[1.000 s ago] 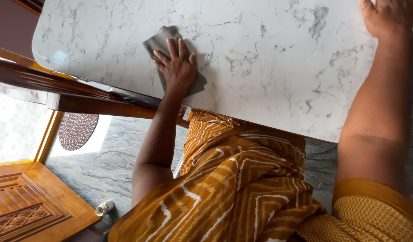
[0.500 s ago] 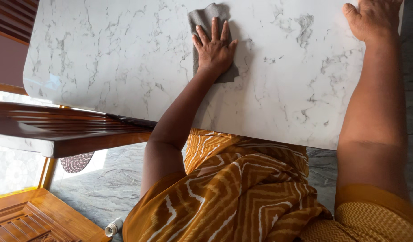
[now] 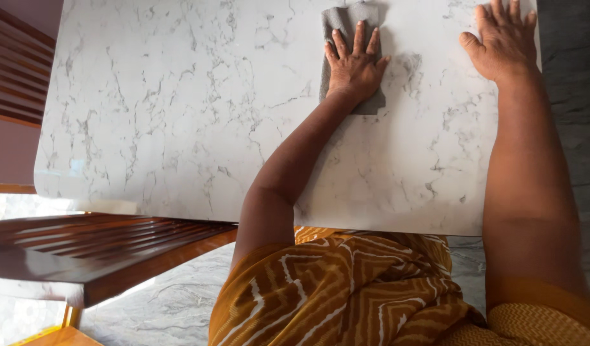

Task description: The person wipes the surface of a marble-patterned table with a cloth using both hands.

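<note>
My left hand [image 3: 354,64] presses flat, fingers spread, on a folded grey cloth [image 3: 341,18] that lies on a white marble-patterned table top [image 3: 167,115], near its far edge. The cloth shows above my fingertips and under my wrist. My right hand [image 3: 503,41] rests palm down on the bare table top close to its right edge, a short way right of the cloth, fingers apart and holding nothing. Both arms reach forward over the table's near edge.
A dark polished wooden slatted piece of furniture [image 3: 96,247] juts out under the table's near left corner. Grey veined stone floor [image 3: 173,307] lies below it. Another slatted wooden surface [image 3: 16,57] stands left of the table. My orange patterned garment [image 3: 346,295] fills the bottom.
My left hand has slid the grey cloth away from me and to the right across the table top. My right hand stays planted by the right edge. The view has tilted forward.
</note>
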